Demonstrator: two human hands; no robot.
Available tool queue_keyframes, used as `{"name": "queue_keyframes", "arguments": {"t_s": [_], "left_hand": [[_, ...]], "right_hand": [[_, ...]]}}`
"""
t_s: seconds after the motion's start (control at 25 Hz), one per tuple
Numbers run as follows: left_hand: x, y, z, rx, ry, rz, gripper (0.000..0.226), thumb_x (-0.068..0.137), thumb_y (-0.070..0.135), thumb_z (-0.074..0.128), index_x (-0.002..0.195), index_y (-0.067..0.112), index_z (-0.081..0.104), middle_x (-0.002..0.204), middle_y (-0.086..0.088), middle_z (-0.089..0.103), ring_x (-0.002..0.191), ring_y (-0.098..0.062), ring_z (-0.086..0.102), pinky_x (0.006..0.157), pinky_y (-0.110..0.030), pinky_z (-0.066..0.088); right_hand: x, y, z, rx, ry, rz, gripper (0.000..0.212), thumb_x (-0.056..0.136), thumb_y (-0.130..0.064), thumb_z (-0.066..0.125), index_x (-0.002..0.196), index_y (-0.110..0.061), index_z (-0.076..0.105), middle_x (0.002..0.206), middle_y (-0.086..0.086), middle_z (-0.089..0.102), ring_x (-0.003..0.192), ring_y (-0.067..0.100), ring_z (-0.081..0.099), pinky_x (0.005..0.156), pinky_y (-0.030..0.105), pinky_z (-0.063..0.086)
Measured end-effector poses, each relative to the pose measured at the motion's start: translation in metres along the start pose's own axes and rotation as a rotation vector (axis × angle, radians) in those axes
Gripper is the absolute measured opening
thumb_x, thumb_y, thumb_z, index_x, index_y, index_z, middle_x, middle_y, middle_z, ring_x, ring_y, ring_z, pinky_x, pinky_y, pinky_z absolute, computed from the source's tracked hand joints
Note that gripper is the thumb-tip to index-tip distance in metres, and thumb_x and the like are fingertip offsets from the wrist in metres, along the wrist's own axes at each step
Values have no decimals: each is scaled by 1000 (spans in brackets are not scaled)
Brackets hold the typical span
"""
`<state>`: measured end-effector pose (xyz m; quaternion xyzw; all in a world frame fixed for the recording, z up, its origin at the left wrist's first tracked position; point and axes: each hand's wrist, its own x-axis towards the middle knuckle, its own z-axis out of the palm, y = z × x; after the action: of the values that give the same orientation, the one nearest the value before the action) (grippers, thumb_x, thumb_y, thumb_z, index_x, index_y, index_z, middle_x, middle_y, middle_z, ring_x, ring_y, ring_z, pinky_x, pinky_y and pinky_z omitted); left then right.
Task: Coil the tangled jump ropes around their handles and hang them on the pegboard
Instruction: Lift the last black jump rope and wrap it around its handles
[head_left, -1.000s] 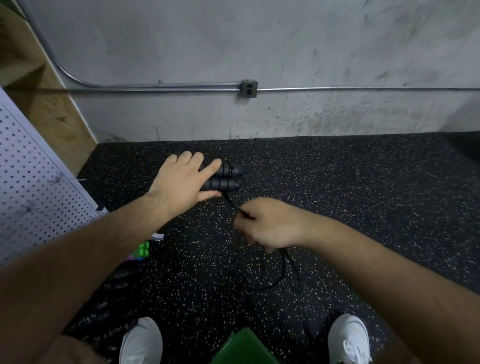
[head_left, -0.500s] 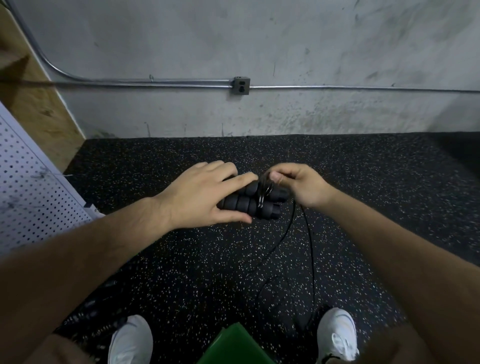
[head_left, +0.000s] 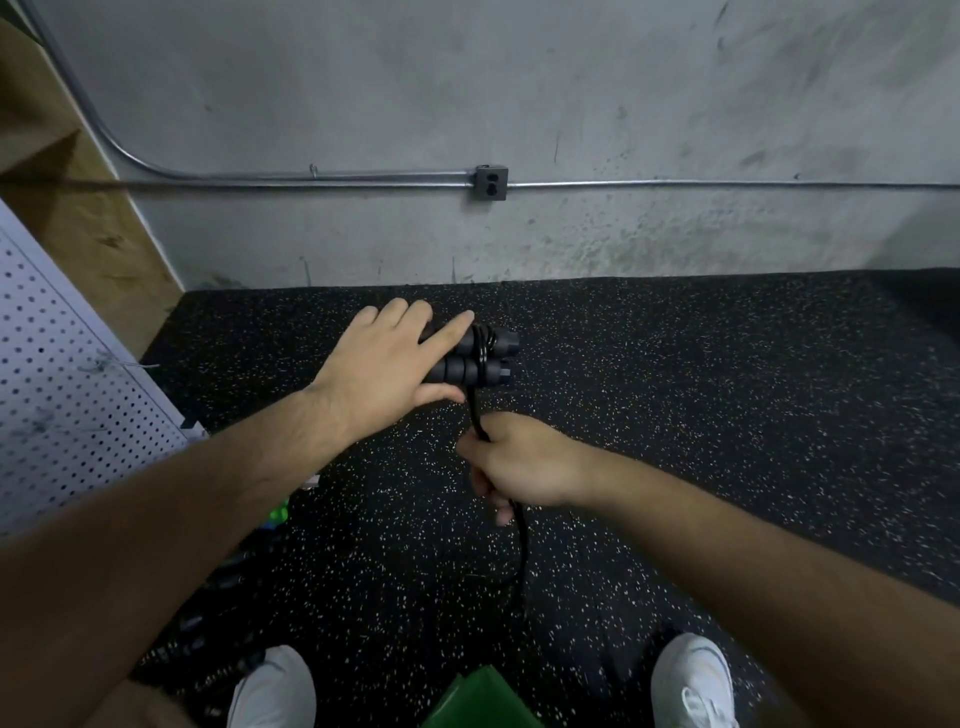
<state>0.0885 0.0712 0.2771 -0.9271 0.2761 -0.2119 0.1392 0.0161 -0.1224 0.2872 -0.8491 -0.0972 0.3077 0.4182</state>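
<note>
Two black ribbed jump rope handles (head_left: 470, 356) lie side by side in my left hand (head_left: 387, 366), which grips them from the left above the speckled floor. A few turns of black rope (head_left: 482, 347) circle the handles near their right ends. From there the rope runs down into my right hand (head_left: 519, 460), which is closed on it just below the handles. The loose rope tail (head_left: 521, 551) hangs from that fist toward the floor. The white pegboard (head_left: 67, 384) leans at the left edge.
A concrete wall with a metal conduit and outlet box (head_left: 490, 183) stands behind the black speckled rubber floor (head_left: 701, 395). More dark ropes (head_left: 218, 597) and a green item (head_left: 280, 512) lie at lower left. A green object (head_left: 480, 699) sits between my white shoes.
My right hand has come down from the handles' right end to below them, pulling the rope taut. The handles have lifted slightly away from me, with another turn of rope on them.
</note>
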Motion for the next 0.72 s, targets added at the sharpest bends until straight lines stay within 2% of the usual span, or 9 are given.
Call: {"name": "queue_keyframes", "arguments": {"t_s": [0.08, 0.16, 0.24, 0.32, 0.4, 0.48, 0.56, 0.64, 0.72], "left_hand": [[-2, -5, 1, -11, -42, -12, 93, 82, 78, 35, 155, 21, 34, 115, -13, 55, 102, -30, 53, 83, -43, 46], [-4, -7, 0, -14, -96, -20, 94, 80, 79, 32, 156, 23, 31, 119, -11, 55, 106, -29, 53, 86, -42, 45], [-6, -5, 1, -27, -147, 24, 95, 80, 80, 28, 156, 24, 29, 123, -8, 53, 110, -25, 51, 90, -40, 44], [-8, 1, 1, -48, -149, 138, 96, 80, 83, 27, 154, 23, 32, 121, -3, 52, 108, -21, 51, 89, -37, 44], [-11, 12, 0, -105, -122, 250, 94, 81, 85, 29, 149, 22, 38, 117, 1, 54, 104, -17, 53, 88, -35, 46], [-13, 24, -7, -190, -84, 306, 91, 82, 85, 32, 145, 20, 43, 115, 3, 56, 102, -15, 53, 88, -34, 48], [-12, 32, -18, -313, -51, 300, 89, 83, 86, 36, 143, 20, 43, 118, 5, 55, 104, -12, 52, 94, -33, 48], [-12, 37, -33, -448, -37, 256, 86, 86, 83, 39, 145, 20, 39, 121, 6, 53, 108, -11, 51, 101, -33, 46], [-12, 38, -44, -536, -20, 217, 80, 88, 72, 43, 148, 20, 34, 121, 6, 49, 109, -10, 49, 103, -31, 44]], "right_hand": [[-19, -16, -9, 23, -135, 4, 28, 107, -30, 43, 88, -10, 50, 62, -2, 61, 49, 15, 60, 54, 29, 52], [-38, -30, -21, -144, -141, -44, 28, 106, -32, 45, 87, -14, 54, 69, -2, 62, 53, 14, 59, 54, 29, 52], [-47, -36, -35, -469, 53, -155, 24, 105, -34, 46, 88, -23, 59, 74, -6, 63, 58, 11, 59, 52, 27, 48], [-45, -33, -51, -737, 333, -256, 19, 104, -34, 45, 97, -28, 62, 81, -10, 64, 69, 11, 60, 57, 28, 47], [-37, -20, -66, -813, 519, -314, 19, 104, -36, 46, 105, -31, 64, 90, -14, 67, 80, 11, 61, 67, 31, 50], [-24, -2, -84, -750, 548, -316, 16, 102, -36, 52, 106, -35, 67, 92, -18, 67, 80, 6, 59, 70, 30, 50], [-10, 20, -98, -569, 505, -291, 9, 99, -36, 59, 100, -36, 68, 89, -19, 67, 75, 2, 59, 70, 30, 50], [1, 36, -102, -296, 456, -317, 7, 96, -30, 64, 90, -30, 67, 86, -12, 68, 75, 6, 62, 72, 32, 51], [4, 42, -96, 80, 338, -350, 17, 96, -8, 61, 84, -19, 63, 82, -6, 64, 70, 3, 60, 68, 26, 50]]}}
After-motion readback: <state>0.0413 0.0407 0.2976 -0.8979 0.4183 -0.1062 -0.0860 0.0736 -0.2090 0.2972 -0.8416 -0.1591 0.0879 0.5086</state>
